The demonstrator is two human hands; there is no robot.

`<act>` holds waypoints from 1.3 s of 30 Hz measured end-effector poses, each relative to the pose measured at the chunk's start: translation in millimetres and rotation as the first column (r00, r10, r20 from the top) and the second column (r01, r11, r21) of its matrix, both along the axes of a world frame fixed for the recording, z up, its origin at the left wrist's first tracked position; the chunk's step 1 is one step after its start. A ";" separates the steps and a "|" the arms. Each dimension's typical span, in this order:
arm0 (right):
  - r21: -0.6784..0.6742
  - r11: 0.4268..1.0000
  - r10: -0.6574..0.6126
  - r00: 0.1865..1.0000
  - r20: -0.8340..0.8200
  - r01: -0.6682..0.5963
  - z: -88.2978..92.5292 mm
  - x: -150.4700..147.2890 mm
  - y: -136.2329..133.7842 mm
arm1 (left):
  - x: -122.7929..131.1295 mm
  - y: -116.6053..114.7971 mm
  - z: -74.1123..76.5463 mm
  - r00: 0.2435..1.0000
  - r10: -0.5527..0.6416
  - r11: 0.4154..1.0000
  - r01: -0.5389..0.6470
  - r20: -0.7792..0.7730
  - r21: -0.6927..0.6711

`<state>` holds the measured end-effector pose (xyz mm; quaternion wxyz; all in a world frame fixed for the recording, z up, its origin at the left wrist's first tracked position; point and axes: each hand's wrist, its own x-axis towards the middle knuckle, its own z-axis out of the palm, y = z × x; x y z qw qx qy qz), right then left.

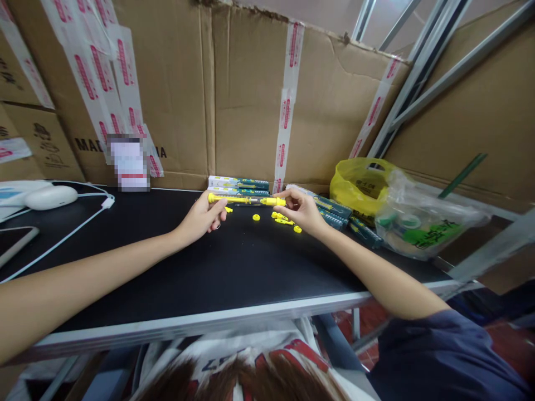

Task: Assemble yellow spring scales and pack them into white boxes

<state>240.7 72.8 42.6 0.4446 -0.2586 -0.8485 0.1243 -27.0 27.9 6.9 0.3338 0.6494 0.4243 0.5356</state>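
Note:
A slim yellow pen-like tool (229, 199) with a dark and metallic middle lies level between my hands, just above the black table (217, 273). My left hand (203, 216) is closed round its left end, thumb along the shaft. At the other end, the fingers of my right hand (303, 209) pinch the thicker yellow part (273, 201). Beneath and beside the tool are small yellow pieces: a ring-like one (256, 217), a round one (297, 229) and a longer one (284, 221). The tool's exact kind cannot be made out.
Slim green-and-white boxes (238, 182) lie behind my hands, with more boxes (334, 209) at right. Beyond them stand a yellow bag (359, 186) and a clear plastic bag (422, 228). White cables (62, 245) and a phone-like device (14, 242) are at left. Cardboard (246, 111) walls the back.

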 end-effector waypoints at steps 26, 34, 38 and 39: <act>-0.171 0.982 0.077 0.996 -0.042 -0.083 -4.1 -1.5 -2.5 | -1.5 2.2 -2.5 1.000 -0.022 1.000 0.022 -0.014 -0.002; 0.044 0.999 -0.008 1.000 -0.007 0.009 -1.4 0.9 0.9 | -1.3 2.2 -2.2 1.000 -0.020 1.000 0.020 -0.002 -0.002; 0.037 0.999 -0.012 1.000 -0.003 0.012 -0.5 0.1 -1.0 | -1.2 1.8 -2.2 1.000 -0.019 1.000 0.019 -0.004 -0.002; 0.019 1.000 -0.010 1.000 -0.001 0.010 -0.7 -0.3 -1.7 | -1.1 1.5 -2.1 1.000 -0.016 1.000 0.016 -0.007 -0.001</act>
